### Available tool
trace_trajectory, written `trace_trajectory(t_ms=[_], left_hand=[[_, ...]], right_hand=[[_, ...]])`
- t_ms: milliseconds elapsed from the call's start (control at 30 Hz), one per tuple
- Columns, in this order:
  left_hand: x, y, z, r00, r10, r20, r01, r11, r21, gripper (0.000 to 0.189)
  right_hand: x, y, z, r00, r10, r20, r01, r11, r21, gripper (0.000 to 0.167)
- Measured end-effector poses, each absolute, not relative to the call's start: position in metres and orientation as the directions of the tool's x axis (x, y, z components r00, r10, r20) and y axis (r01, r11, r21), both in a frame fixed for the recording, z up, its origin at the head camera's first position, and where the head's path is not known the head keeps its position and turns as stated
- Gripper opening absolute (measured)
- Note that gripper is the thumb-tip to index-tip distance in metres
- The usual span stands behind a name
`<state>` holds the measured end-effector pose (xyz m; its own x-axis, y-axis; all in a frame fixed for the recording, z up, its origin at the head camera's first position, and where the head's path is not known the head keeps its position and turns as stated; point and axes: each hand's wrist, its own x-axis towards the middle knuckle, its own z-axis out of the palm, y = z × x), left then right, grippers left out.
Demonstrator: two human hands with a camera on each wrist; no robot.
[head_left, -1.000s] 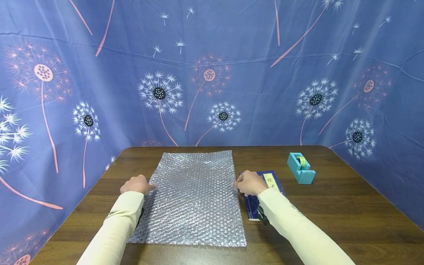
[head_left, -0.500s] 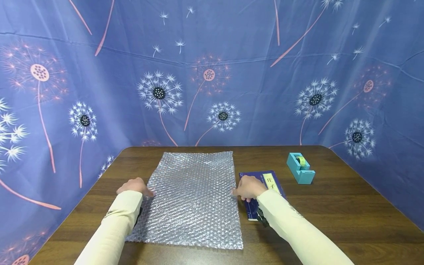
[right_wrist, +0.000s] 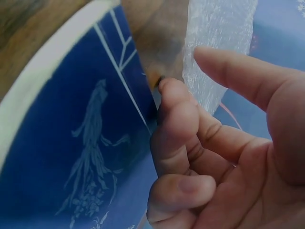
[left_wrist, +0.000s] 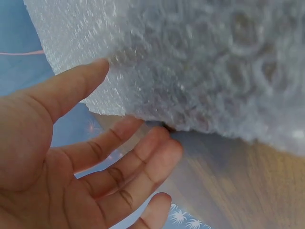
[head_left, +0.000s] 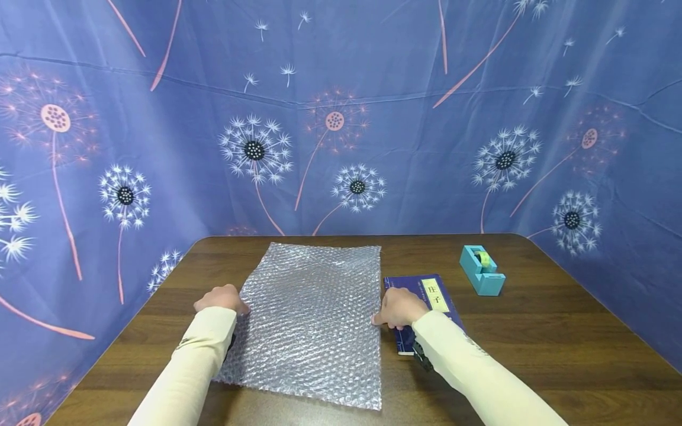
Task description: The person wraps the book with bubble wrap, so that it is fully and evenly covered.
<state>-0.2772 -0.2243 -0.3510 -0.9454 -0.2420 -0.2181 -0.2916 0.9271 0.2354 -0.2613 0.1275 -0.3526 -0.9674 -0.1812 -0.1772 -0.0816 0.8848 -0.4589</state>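
Note:
A sheet of clear bubble wrap (head_left: 314,319) lies on the wooden table, slightly turned. At its left edge is my left hand (head_left: 221,299); in the left wrist view the thumb (left_wrist: 81,83) touches the top of the sheet, and the other fingers extend loosely along its edge. My right hand (head_left: 401,307) is at the right edge. There the thumb (right_wrist: 233,71) lies straight against the wrap, apart from the loosely bent fingers. Under that hand is a dark blue book (head_left: 412,284) with a pale yellow title label, partly covered by the hand and sleeve.
A turquoise tape dispenser (head_left: 482,271) with a yellow-green roll stands at the back right of the wooden table (head_left: 533,343). Behind and beside the table hangs a blue curtain (head_left: 415,130) with a dandelion print.
The bubble wrap has turned a little clockwise: its far edge shifted right, its near right corner left and closer. My right hand moved slightly nearer; the book and dispenser stayed put.

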Motion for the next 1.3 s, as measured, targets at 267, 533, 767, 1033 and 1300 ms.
trace_trajectory(t_ms=[267,533,767,1033,1300], left_hand=[[-0.282,-0.222,-0.354,-0.946,-0.249,-0.210,-0.298,0.920,0.254,0.060],[-0.282,-0.222,-0.354,-0.940,-0.263,-0.215,-0.314,0.914,0.255,0.059],[-0.274,-0.206,-0.344,-0.969,-0.230,-0.089,-0.245,0.938,0.244,0.050],[-0.276,-0.178,-0.336,-0.987,-0.157,0.044,-0.140,0.954,0.264,0.047],[-0.276,-0.144,-0.327,-0.987,-0.096,0.125,-0.059,0.960,0.274,0.040]], right_hand=[[-0.256,0.129,-0.354,-0.968,-0.183,-0.169,-0.087,0.883,-0.461,0.044],[-0.255,0.128,-0.357,-0.969,-0.201,-0.146,-0.113,0.879,-0.463,0.045],[-0.255,0.138,-0.351,-0.969,-0.226,-0.102,-0.145,0.849,-0.508,0.044],[-0.258,0.158,-0.342,-0.973,-0.225,-0.051,-0.166,0.837,-0.521,0.025],[-0.261,0.177,-0.337,-0.983,-0.178,-0.041,-0.135,0.862,-0.489,0.024]])
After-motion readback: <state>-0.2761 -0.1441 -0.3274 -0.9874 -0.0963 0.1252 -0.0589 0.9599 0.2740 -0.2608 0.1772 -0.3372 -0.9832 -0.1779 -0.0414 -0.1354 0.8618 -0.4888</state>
